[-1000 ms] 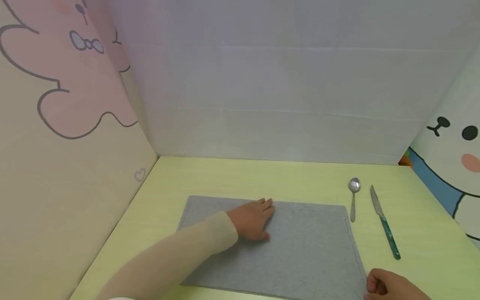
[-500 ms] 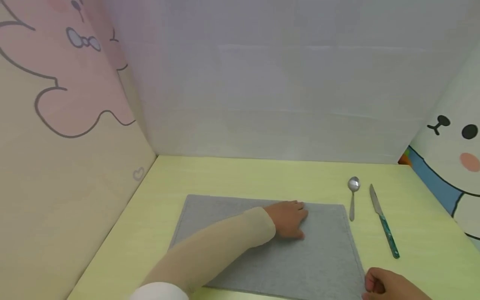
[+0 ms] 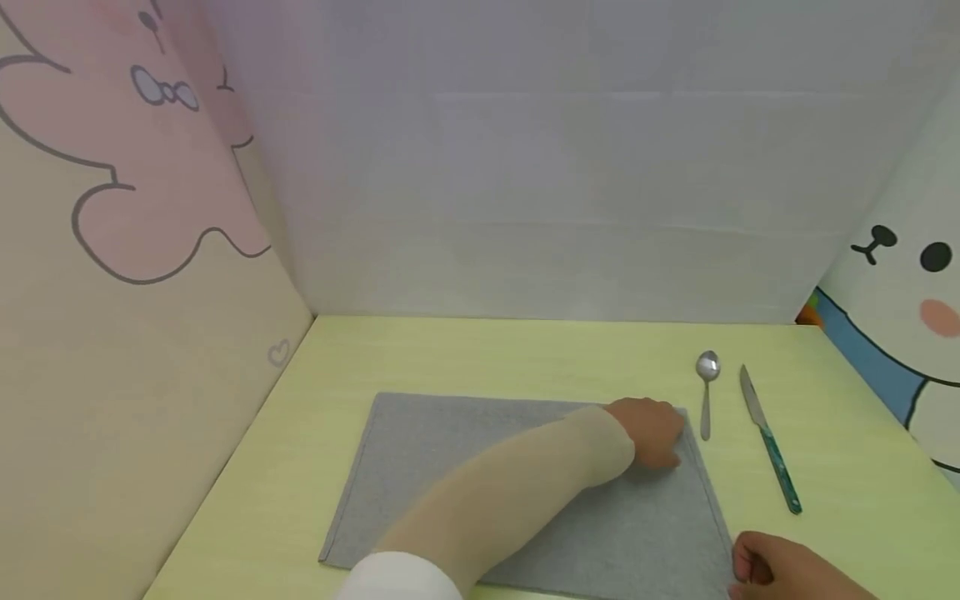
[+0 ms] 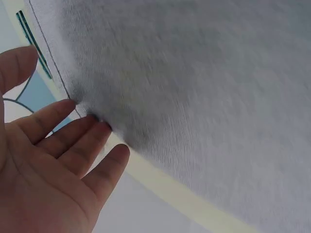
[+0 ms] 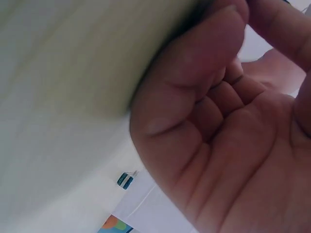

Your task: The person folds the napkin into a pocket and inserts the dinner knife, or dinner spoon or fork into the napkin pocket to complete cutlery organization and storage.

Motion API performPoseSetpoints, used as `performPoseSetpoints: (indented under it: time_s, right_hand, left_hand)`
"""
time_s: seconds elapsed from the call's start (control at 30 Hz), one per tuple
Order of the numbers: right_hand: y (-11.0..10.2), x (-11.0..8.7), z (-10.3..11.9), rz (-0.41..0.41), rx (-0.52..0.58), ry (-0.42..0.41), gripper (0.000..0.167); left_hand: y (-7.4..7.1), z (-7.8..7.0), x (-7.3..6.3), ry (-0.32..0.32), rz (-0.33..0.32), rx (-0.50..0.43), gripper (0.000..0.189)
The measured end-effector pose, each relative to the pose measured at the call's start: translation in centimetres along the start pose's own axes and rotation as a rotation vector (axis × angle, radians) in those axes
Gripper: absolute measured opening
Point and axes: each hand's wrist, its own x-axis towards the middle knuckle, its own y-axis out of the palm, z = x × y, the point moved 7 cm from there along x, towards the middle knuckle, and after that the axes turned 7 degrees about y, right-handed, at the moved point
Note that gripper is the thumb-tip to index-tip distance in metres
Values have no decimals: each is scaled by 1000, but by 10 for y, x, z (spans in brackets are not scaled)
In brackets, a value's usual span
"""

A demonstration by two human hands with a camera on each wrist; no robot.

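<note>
A grey cloth placemat (image 3: 450,450) with a stitched border lies flat on the pale yellow table. My left hand (image 3: 651,433) rests on its far right corner, the forearm crossing over the cloth. In the left wrist view the fingers (image 4: 80,145) of that hand are slightly bent, their tips touching the cloth near its edge. At the near right corner, my right hand (image 3: 772,571) has curled fingers, thumb and index finger meeting at the placemat's edge. The cloth between them is hidden in the right wrist view.
A metal spoon (image 3: 707,392) lies just right of the placemat. Farther right is a knife (image 3: 771,442) with a green handle. A pale back wall (image 3: 555,167) and printed side panels (image 3: 172,333) enclose the yellow table (image 3: 480,354).
My left hand has slid rightward along the placemat's far edge, from near its middle to the far right corner. My right hand has stayed at the near right corner.
</note>
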Motion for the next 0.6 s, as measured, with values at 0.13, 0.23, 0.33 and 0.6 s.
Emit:
performPoseSetpoints:
  time_s: [0.13,0.23,0.33,0.6]
  right_hand:
    - [1,2,1,-29,-21,78,22]
    - [1,1,4,-40,-22,104,21]
    - [1,0,7,-41,-13,102,21]
    - [1,3,8,-30,-1,82,23]
  left_hand:
    - [4,-3,24,-33,-52,14,32]
    - [3,-4,33,-72,-100,48,28]
    - [-1,-3,35,-111,-145,67,24]
    - [-7,2,36,-138,-159,183,26]
